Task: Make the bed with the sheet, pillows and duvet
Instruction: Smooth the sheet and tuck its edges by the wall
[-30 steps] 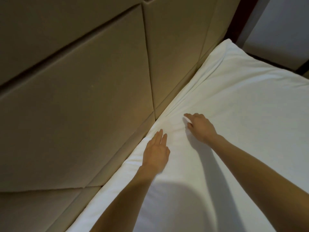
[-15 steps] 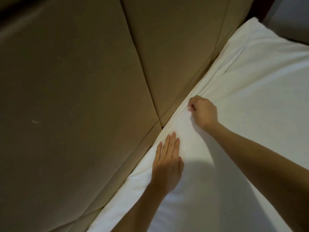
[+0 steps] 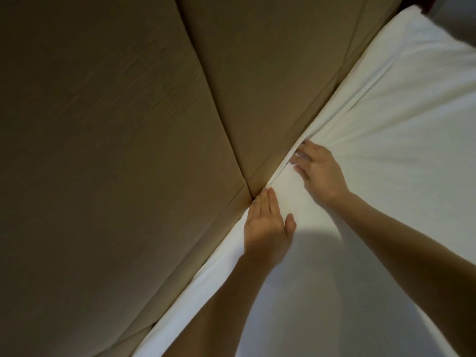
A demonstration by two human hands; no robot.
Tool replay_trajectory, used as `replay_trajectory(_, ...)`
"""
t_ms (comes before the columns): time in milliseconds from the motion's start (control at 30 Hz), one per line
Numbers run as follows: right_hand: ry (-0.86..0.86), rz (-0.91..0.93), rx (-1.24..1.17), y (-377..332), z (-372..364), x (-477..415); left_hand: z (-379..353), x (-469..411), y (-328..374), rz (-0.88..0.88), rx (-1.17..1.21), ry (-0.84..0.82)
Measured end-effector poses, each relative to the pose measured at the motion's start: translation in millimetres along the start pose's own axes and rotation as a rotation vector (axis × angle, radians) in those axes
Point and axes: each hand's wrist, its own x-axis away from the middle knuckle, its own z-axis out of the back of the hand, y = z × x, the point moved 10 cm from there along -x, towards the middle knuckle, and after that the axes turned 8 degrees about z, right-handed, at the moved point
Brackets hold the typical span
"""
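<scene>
1. Sheet [image 3: 401, 181]: white, spread over the bed. Its border runs along the bed's head edge against the headboard [image 3: 123, 155]. Creases fan from a bunched fold at that edge toward the far corner.
2. Left hand [image 3: 268, 228]: palm down on the sheet at the head edge, fingers straight and together, thumb apart. The fingertips touch the headboard where its panel seams meet.
3. Right hand [image 3: 319, 173]: just beyond the left, on the bunched fold. The fingers are extended and slightly spread, pressing the cloth; their tips are motion-blurred.
4. Headboard: tan padded panels. The sheet's border is hidden below them.
5. Both forearms are cut off by the lower frame edge.
</scene>
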Motion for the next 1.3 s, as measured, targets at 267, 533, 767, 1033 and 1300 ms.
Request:
replay_trajectory(267,-0.458,0.042,0.181,-0.4,-20.8,-21.8,-9.9,-32.5,5.2,0.105,-0.023,-0.169)
replay_trajectory(533,-0.486,-0.093,0.164,7.6,-34.0,-28.4,-5.4,1.8,7.0,-0.123,0.047,-0.001)
replay_trajectory(767,-0.572,-0.082,0.12,17.0,-39.9,-36.5,-2.6,11.7,-12.6,0.016,0.099,-0.05)
replay_trajectory(1033,-0.043,-0.381,-0.702,43.4,-7.7,-16.1,-4.0,6.7,-13.8,0.116,0.176,-0.087)
replay_trajectory(1300,-0.124,-0.265,-0.299,21.7,2.5,-21.2,2.5,16.9,8.9,-0.119,0.155,-0.088)
